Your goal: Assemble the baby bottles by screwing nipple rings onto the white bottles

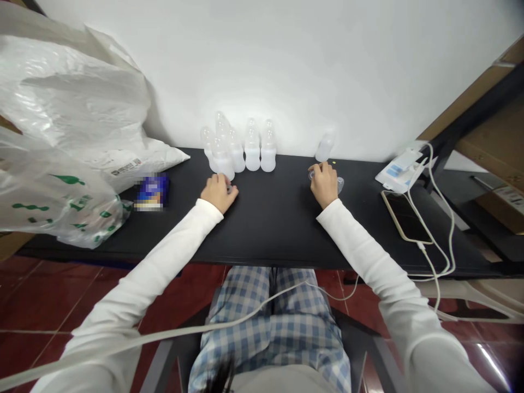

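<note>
Left hand (pixel 218 192), fingers curled, grasp hidden, lies just before the upright bottle cluster (pixel 241 150) at the desk's (pixel 270 218) back edge; right hand (pixel 323 184) closes over a clear piece (pixel 339 183), lone bottle (pixel 325 147) just beyond.

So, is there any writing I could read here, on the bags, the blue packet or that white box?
No text here can be read.
White bag: small printed label, too small to read.
Clear plastic bag: green print, illegible.
Blue packet: blurred out.
White box: blue labels, too small to read.
</note>
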`<state>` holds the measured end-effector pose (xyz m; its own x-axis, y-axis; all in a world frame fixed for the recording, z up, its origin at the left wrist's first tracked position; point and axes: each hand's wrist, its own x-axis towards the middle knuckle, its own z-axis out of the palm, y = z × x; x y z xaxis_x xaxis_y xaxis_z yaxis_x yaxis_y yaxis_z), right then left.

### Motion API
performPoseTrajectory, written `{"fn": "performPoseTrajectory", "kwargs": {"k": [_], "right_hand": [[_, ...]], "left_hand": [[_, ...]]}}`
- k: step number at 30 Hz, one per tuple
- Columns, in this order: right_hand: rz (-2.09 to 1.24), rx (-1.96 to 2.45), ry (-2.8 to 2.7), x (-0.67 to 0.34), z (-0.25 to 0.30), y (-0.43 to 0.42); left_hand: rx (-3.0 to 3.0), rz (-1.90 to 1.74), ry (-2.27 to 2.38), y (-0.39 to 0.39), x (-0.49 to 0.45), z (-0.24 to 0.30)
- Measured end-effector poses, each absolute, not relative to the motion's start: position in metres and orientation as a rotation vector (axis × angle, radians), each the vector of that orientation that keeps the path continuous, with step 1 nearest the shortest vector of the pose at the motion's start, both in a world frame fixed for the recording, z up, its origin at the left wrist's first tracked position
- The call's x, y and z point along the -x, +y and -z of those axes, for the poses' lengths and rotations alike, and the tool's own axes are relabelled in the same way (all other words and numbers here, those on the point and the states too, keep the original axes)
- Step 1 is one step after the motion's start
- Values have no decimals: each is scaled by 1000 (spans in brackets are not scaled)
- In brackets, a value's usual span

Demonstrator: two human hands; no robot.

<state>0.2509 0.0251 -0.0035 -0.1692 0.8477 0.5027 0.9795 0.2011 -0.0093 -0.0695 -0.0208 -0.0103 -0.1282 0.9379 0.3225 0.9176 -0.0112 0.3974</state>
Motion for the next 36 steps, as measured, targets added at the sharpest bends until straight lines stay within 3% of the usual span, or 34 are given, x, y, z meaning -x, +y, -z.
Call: {"fn": "performPoseTrajectory", "kwargs": {"k": [6, 11, 18, 26, 36], "right_hand": [[210, 1501, -1970, -233, 4, 16], [17, 1211, -1839, -220, 11, 11], [24, 1040, -1727, -217, 8, 3], [-201, 889, -1947, -207, 16, -3], [-104, 945, -1919, -205, 17, -2]], "left_hand": [[-1953, -992, 1520, -39, 12, 12], [-1310, -1209, 1025, -22, -38, 17], [-829, -1262, 834, 9, -55, 13], [-879, -1159, 752, 2, -48, 11], [-902, -1117, 770, -2, -49, 10]]}}
